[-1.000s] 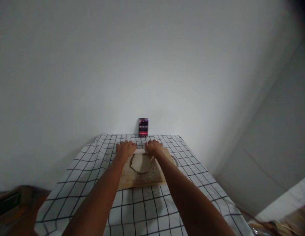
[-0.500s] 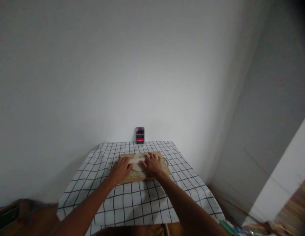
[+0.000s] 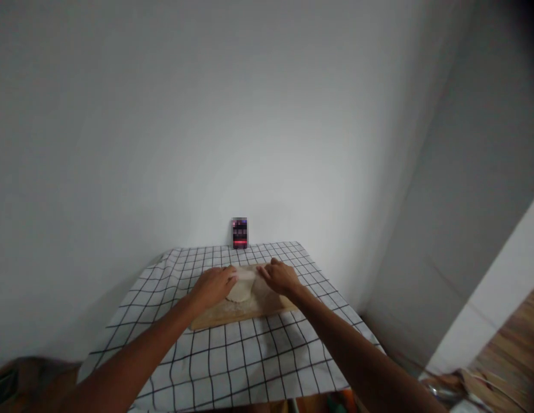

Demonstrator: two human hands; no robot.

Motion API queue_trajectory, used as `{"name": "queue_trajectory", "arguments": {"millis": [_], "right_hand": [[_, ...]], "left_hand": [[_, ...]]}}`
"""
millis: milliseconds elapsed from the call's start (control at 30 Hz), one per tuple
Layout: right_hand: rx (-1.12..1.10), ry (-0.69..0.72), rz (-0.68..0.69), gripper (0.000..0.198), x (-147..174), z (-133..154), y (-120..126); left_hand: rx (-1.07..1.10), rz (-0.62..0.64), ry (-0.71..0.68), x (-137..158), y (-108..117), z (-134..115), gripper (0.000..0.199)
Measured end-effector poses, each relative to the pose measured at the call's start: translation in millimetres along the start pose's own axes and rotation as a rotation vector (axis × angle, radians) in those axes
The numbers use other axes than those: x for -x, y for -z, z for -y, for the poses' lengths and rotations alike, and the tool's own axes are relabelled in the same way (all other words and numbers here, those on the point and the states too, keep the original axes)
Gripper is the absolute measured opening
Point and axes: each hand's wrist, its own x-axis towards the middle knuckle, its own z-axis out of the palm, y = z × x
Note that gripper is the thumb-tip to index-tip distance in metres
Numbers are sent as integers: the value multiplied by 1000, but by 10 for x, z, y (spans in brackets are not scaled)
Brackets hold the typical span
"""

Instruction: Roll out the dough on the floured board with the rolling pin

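A flattened, roughly round piece of dough point(image 3: 240, 294) lies on a wooden board point(image 3: 245, 315). Across its far part runs a pale rolling pin point(image 3: 246, 275). My left hand point(image 3: 214, 285) is closed over the pin's left end, fingers pointing inward. At the other end, my right hand point(image 3: 281, 277) grips the pin with its fingers bent. Both hands cover the pin's ends, so only its middle shows. The dough's far edge is hard to make out beyond the pin.
The board rests on a table with a white, black-checked cloth point(image 3: 249, 373). A phone-like dark rectangle point(image 3: 240, 233), pixelated, stands at the table's far edge against the white wall point(image 3: 267, 143). Blurred clutter point(image 3: 451, 387) lies at the lower right.
My hands have moved farther apart, and their fingers are more curled round the rolling pin. The pin now crosses the dough's far part, with more dough showing on the near side.
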Motion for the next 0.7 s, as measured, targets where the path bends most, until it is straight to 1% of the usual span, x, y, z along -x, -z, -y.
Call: {"name": "queue_trajectory", "arguments": {"millis": [67,133,167,233,300,367,433,500,600,700], "right_hand": [[10,29,-3,61,-44,-24,-162],[20,29,-36,57,-119,-39,-301],[27,14,-45,57,-172,-46,-346],[42,-12,-40,56,-312,-69,-384],[44,-19,-22,55,-490,-104,-381],[32,-23,14,55,-686,-148,-374],[14,-20,78,55,-874,-194,-378],[0,-3,163,56,-1024,-231,-389],[-4,10,255,54,-1133,-256,-392],[10,-2,251,52,-1077,-247,-372]], "left_hand": [[-31,-57,4,16,-259,14,47],[-48,-125,43,-18,-476,39,55],[-51,-138,66,-62,-549,52,58],[-49,-121,91,-201,-621,81,60],[-36,-81,109,-375,-626,108,58],[-19,-68,163,-540,-608,127,53],[-8,-81,225,-662,-590,132,48],[-1,-77,263,-733,-576,125,48],[10,-30,284,-759,-543,97,52],[4,-33,282,-712,-486,48,50]]}}
